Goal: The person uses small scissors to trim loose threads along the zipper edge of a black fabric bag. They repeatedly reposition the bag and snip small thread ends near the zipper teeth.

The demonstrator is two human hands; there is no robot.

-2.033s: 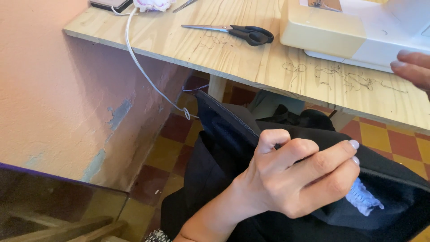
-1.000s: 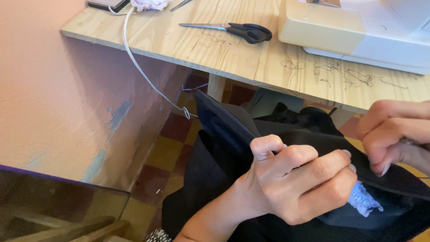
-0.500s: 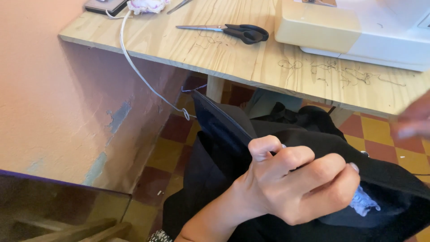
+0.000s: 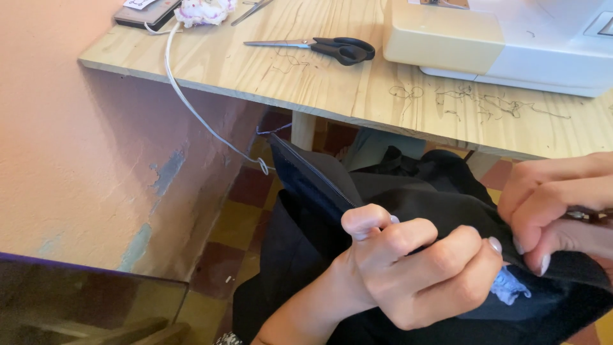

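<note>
A black garment [image 4: 319, 191] with a zipper along its raised edge lies across my lap, below the table. My left hand [image 4: 408, 271] is clenched on a fold of the black fabric, thumb pressed near the zipper. My right hand [image 4: 552, 201] pinches the same fold at the right edge of the view, fingers curled on the cloth. A small piece of pale blue ruffled fabric [image 4: 509, 287] peeks out under my left fingers.
A light wooden table [image 4: 357, 83] carries a cream sewing machine [image 4: 485, 38], black-handled scissors [image 4: 319, 46], loose thread scraps [image 4: 485, 105], a dark flat device [image 4: 143, 11] and a white cable [image 4: 191, 105] hanging over the edge. A peach wall stands at left above a red-and-yellow tiled floor [image 4: 239, 211].
My right hand swept away to the right edge half a second ago and has come back onto the black fabric. My left hand kept its grip and the view shifted slightly.
</note>
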